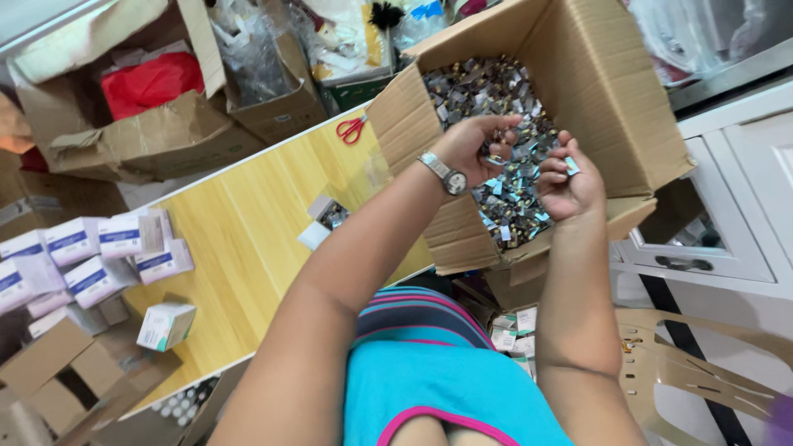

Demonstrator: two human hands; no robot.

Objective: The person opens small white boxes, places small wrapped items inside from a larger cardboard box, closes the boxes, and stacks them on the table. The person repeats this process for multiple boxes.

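Metal clips (504, 177) fill the cardboard box (611, 107) beneath the fingers, both hands (left hand (475, 147), right hand (566, 186)) clenched on small bunches, and a loose grip could likely scatter some beyond the box.

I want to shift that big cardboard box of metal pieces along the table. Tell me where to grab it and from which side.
Grip the cardboard box low on its two side walls, not the flaps, coming from the near side where the left hand and right hand already are. It overhangs the wooden table edge, its near flap sags, and the heap of metal pieces probably makes it heavy.
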